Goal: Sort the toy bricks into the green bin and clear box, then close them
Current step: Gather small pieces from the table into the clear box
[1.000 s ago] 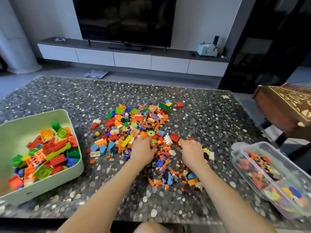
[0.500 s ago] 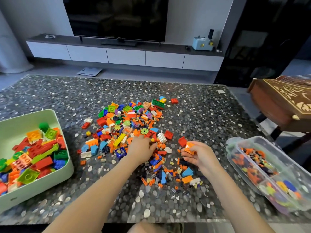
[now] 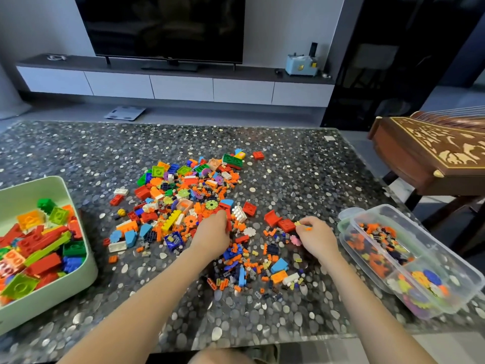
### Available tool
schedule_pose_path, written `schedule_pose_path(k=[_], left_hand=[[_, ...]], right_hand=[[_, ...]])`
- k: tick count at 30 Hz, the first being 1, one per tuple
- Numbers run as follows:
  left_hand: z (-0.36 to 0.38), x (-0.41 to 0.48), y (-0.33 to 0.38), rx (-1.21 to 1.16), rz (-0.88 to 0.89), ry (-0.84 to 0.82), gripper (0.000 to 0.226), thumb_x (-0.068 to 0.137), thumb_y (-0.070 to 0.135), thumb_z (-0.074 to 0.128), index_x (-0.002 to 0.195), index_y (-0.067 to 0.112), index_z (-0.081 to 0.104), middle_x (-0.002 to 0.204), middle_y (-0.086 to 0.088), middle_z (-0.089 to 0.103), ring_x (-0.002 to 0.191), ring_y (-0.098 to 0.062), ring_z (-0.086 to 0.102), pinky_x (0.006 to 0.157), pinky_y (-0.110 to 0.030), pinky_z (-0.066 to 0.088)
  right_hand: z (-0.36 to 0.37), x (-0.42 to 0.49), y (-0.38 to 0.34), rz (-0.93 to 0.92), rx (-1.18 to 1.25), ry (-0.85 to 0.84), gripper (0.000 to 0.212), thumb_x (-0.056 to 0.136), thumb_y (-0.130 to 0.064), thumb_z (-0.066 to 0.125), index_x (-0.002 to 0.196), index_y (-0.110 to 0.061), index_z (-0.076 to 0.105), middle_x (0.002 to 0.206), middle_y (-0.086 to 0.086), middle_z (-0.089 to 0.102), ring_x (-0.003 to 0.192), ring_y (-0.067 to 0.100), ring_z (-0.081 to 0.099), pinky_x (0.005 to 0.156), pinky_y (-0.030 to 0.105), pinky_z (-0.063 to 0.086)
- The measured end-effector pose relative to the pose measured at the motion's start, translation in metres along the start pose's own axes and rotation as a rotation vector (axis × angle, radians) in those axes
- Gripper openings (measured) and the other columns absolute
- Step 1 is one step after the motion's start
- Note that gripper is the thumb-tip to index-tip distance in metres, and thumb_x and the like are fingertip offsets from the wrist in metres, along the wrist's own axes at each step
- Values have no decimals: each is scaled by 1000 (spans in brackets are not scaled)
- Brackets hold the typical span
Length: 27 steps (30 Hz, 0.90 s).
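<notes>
A heap of mixed toy bricks (image 3: pixel 183 200) covers the middle of the pebble-patterned table (image 3: pixel 301 179). My left hand (image 3: pixel 212 233) lies curled on the heap's near edge, fingers closed around small bricks beside a red piece. My right hand (image 3: pixel 316 236) pinches small orange and yellow pieces at its fingertips, next to two red bricks (image 3: pixel 279 222). The green bin (image 3: pixel 78 232) at the left holds large bricks. The clear box (image 3: pixel 409 261) at the right holds small pieces in two compartments. Both containers stand without lids on.
A carved wooden instrument (image 3: pixel 433 156) on a stand juts in past the table's right edge. Beyond the table are a TV (image 3: pixel 168 24), a low cabinet (image 3: pixel 181 88) and a scale (image 3: pixel 124 112) on the floor. Small bricks (image 3: pixel 262 274) lie scattered between my forearms.
My right hand has lifted from the heap and shifted right toward the clear box, now pinching small pieces. My left hand has stayed on the heap, fingers curling into the bricks.
</notes>
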<state>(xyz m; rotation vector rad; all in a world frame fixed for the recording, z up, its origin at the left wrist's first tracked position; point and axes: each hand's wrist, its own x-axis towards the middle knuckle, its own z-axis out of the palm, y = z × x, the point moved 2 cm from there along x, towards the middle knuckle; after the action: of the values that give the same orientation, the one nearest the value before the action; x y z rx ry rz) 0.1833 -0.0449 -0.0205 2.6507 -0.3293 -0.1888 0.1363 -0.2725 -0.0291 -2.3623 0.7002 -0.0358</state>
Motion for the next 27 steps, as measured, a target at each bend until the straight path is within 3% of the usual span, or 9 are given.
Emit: schedule_pose_path(k=[4,7,11,14,16,18,20,23,27], left_hand=[[-1,5,-6,-185,-120,-97,24,93,27,56,93,11,38,72,2,44,59,-10,39,48,-22,29],[-3,3,-9,-248,-133,-88,24,95,30,52,90,12,36,71,1,43,58,-11,37,49,-24,28],[-11,2,-11,-303,-110,8,24,95,26,52,83,15,35,68,-2,48,55,-14,40,49,-25,31],[-19,2,0,-460,-94,31,20,94,23,53,92,14,36,75,-8,51,53,-16,40,46,-25,31],[-22,3,12,-572,-102,-14,18,96,22,48,109,15,37,79,-8,53,57,-18,41,48,-25,31],[-20,7,27,-571,-83,-67,19,97,23,40,115,17,43,75,-5,55,60,-18,43,51,-26,31],[-13,14,43,-408,7,-76,21,98,22,37,110,14,53,69,1,53,54,-14,42,49,-24,31],[4,30,62,-112,107,-37,25,95,24,43,110,9,57,80,-3,56,70,-17,51,57,-27,40],[28,55,76,238,81,-114,47,90,50,51,119,12,50,108,-9,62,100,-25,58,78,-34,47]], right_hand=[[7,11,-2,-160,-378,-29,47,97,-42,43,139,-21,42,132,6,53,117,23,54,84,33,45],[15,8,-8,-273,-527,-18,56,92,-58,42,135,-23,46,124,3,58,111,19,57,78,30,47],[23,-6,-18,-366,-551,50,46,93,-55,45,122,-21,57,115,-2,61,99,15,61,70,28,48],[18,-20,-21,-283,-157,25,27,94,-43,50,106,-21,60,95,-1,62,84,15,59,65,28,42],[13,-22,-16,-49,444,-153,23,94,-37,51,89,-16,58,72,-2,52,60,12,47,55,27,35],[5,-24,-9,144,990,-333,25,95,-32,49,92,-9,58,64,0,47,50,10,37,43,22,28],[-4,-23,-2,211,1309,-419,26,94,-26,47,99,-4,59,68,3,52,50,11,40,39,18,31],[-16,-18,10,143,1411,-411,26,91,-23,43,103,-6,59,78,9,57,55,16,49,41,22,41],[-22,-11,32,57,1383,-379,44,73,-15,45,116,-9,54,89,13,61,65,21,55,50,25,40]])
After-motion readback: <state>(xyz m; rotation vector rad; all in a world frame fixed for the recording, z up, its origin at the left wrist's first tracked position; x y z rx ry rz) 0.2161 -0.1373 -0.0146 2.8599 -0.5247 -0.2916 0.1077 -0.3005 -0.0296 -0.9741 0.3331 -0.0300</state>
